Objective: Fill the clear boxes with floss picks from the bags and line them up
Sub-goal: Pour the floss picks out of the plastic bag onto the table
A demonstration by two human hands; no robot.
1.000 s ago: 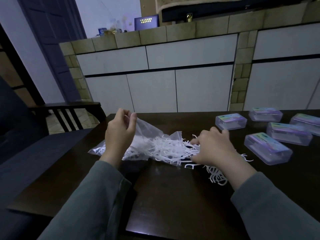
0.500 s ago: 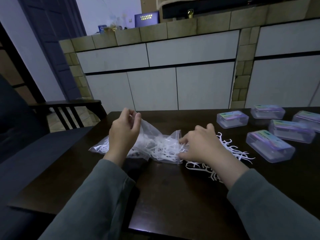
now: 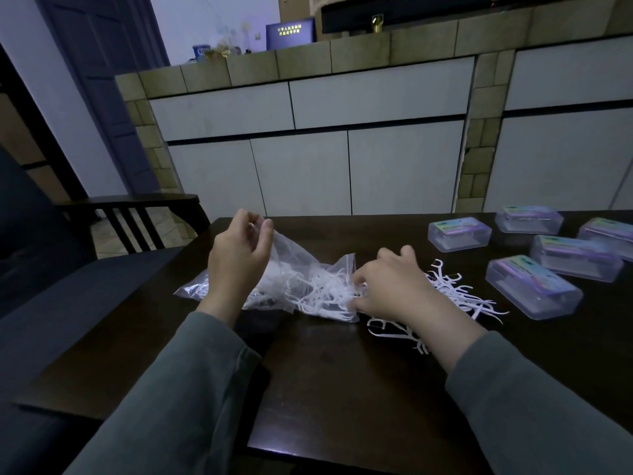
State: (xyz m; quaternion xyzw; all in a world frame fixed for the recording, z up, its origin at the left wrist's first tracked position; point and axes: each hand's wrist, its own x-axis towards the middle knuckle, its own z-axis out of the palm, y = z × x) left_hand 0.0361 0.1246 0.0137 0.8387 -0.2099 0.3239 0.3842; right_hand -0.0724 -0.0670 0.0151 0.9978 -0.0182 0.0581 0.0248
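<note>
A clear plastic bag (image 3: 301, 265) of white floss picks lies on the dark table (image 3: 342, 389), its mouth facing right. My left hand (image 3: 238, 257) pinches the bag's closed end and lifts it. My right hand (image 3: 390, 286) is at the bag's mouth, fingers curled into the picks there. A loose heap of floss picks (image 3: 459, 296) lies on the table to the right of that hand. Several clear lidded boxes sit at the right, the nearest (image 3: 532, 291) in front, another (image 3: 459, 233) further back.
A dark wooden chair (image 3: 137, 214) stands off the table's far left corner. White cabinets (image 3: 342, 166) under a tiled counter run behind the table. A dark cushioned seat (image 3: 51, 286) lies along the left.
My right hand dragged picks out to the right, then went back to the bag's mouth; the loose heap on the table has grown. My left hand lifted the bag's end a little higher.
</note>
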